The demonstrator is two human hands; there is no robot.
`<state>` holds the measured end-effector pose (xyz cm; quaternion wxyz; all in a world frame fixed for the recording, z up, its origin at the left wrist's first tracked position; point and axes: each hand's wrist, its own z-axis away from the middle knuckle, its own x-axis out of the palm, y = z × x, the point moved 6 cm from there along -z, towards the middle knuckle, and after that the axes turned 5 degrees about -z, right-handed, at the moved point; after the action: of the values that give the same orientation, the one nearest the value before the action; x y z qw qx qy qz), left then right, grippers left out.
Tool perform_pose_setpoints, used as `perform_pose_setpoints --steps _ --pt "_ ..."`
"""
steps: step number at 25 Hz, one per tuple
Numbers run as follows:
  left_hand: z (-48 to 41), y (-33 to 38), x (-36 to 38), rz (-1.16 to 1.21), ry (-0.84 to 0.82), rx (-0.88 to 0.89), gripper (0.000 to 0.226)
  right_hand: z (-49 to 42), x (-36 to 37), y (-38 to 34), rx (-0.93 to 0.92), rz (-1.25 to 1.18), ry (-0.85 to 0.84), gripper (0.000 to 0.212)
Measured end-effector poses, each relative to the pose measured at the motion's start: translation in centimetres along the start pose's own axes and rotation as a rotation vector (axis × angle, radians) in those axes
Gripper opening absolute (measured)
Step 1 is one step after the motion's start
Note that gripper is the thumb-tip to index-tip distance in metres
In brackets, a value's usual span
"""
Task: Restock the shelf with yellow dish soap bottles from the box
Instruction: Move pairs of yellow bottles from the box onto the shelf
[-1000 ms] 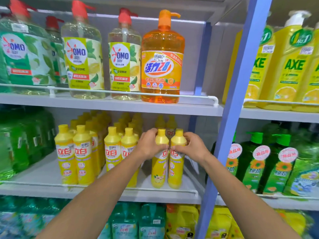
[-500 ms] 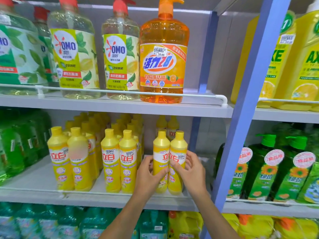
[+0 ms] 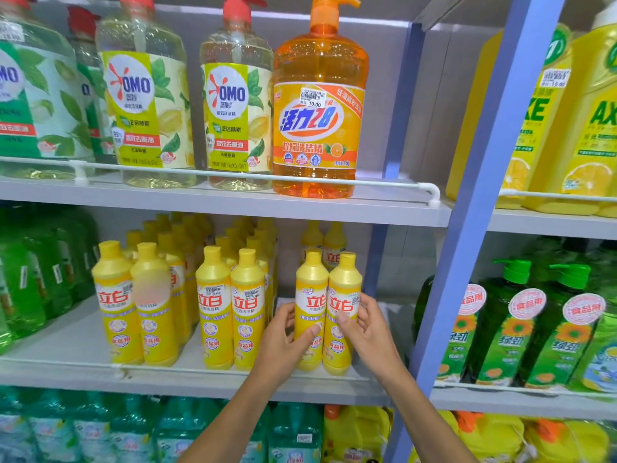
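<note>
1. At the right end of the middle shelf point(image 3: 50, 335), two yellow dish soap bottles stand upright and touching, just behind the white front rail point(image 3: 66, 361). A gap separates them from the next yellow pair point(image 3: 230, 305) on their left. Open shelf runs behind them to two more yellow bottles point(image 3: 324, 242) at the back, and the blue upright point(image 3: 467, 262) rises to their right.
2. The hands are apart, each clamped on one bottle. The left hand point(image 3: 283, 339) grips the left bottle point(image 3: 310, 295), thumb across its front. The right hand point(image 3: 370, 332) grips the right bottle point(image 3: 345, 295), thumb on the label and fingers round the far side.
3. Both labels read "立白" in red. On the shelf above, an orange pump bottle point(image 3: 320, 111) reads "活力28" with a sticker marked 10.00, next to OMO bottles point(image 3: 147, 105). AXE bottles point(image 3: 594, 121) and green bottles point(image 3: 500, 329) with round "食品用" stickers fill the right bay
</note>
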<state>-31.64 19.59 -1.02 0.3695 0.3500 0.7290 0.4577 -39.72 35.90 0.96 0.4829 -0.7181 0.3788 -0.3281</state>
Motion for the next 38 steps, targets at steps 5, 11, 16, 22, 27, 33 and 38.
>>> perform_pose_setpoints --steps 5,11,16,22,27,33,38 --pt "0.1 -1.1 0.2 -0.029 0.036 -0.008 0.062 0.3 0.1 1.4 -0.011 0.046 0.062 0.054" --pt "0.1 -0.8 0.3 -0.085 -0.054 0.025 0.058 0.1 0.1 1.2 0.017 0.059 -0.046 0.052" --pt "0.8 -1.6 0.6 -0.142 0.031 -0.017 0.065 2.3 -0.5 2.5 0.022 0.282 0.174 0.071" --pt "0.0 -2.3 0.7 -0.196 0.032 -0.042 0.056 2.2 -0.8 3.7 0.037 0.478 0.198 0.058" --pt "-0.1 -2.2 0.6 -0.2 0.013 -0.058 0.054 2.1 -0.8 4.0 0.103 0.466 0.137 0.058" --pt "-1.7 -3.7 1.2 -0.343 0.106 -0.082 0.047 0.7 -0.1 4.5 0.081 0.577 0.244 0.067" --pt "-5.0 -4.5 1.6 -0.375 0.193 -0.131 0.047 -3.0 0.1 4.9 0.131 0.647 0.297 0.063"
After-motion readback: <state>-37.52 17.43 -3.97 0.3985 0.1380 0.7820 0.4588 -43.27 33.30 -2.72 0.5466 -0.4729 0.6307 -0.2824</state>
